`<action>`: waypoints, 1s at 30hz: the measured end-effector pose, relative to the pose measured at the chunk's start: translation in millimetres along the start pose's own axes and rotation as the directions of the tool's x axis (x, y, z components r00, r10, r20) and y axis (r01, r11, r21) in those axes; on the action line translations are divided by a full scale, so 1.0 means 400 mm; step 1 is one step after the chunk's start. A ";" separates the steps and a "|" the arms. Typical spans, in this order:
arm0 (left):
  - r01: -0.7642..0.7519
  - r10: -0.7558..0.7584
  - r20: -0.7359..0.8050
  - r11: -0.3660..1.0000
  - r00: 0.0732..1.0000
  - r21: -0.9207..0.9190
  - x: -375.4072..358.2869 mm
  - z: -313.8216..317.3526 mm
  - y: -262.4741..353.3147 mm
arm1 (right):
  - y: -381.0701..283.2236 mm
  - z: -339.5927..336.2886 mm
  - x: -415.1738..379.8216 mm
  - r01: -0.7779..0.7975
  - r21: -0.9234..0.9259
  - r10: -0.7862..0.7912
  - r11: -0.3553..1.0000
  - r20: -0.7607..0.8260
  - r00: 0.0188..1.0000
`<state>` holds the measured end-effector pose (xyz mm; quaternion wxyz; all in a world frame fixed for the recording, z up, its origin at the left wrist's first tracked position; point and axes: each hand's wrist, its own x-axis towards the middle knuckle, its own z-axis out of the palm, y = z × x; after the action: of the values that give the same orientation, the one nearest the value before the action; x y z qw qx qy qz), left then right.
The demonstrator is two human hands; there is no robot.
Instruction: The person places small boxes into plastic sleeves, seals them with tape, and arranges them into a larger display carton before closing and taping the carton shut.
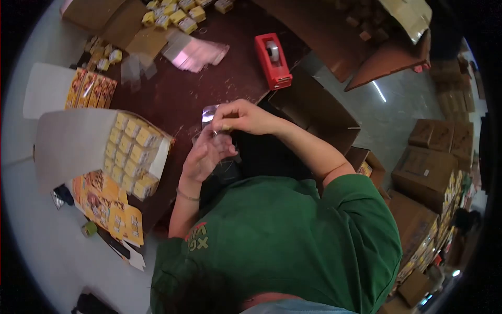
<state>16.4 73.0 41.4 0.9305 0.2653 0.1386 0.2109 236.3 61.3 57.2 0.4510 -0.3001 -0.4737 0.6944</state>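
Close in front of my body, my right hand (pixel 243 119) is closed, thumb and fingertips pinched on a shiny clear plastic bag (pixel 209 113). Just below it, my left hand (pixel 203 159) is turned palm up with fingers loosely curled and apart, its fingertips right by the plastic. To the left stands an opened white carton (pixel 78 144) packed with rows of small yellow-and-white boxes (pixel 130 152). A pile of flat clear plastic bags (pixel 196 54) lies farther up the dark red table (pixel 162 99).
A red tape dispenser (pixel 273 62) stands near the table's right edge. More small yellow boxes (pixel 175 14) lie at the back beside a cardboard box (pixel 107 18). Printed orange cartons (pixel 91 89) sit at left. An open cardboard box (pixel 314 104) is at right, with stacked brown boxes (pixel 426 167) beyond.
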 end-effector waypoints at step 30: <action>-0.032 0.125 -0.267 0.943 0.956 0.330 -0.176 -0.049 -0.217 | 0.138 0.183 -0.135 0.015 -0.699 -0.134 0.715 -0.116 0.984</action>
<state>-24.4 -18.2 -12.4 0.8358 0.3860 0.2925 0.2587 177.8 -24.2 32.5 0.3692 -0.4821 -0.6739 0.4209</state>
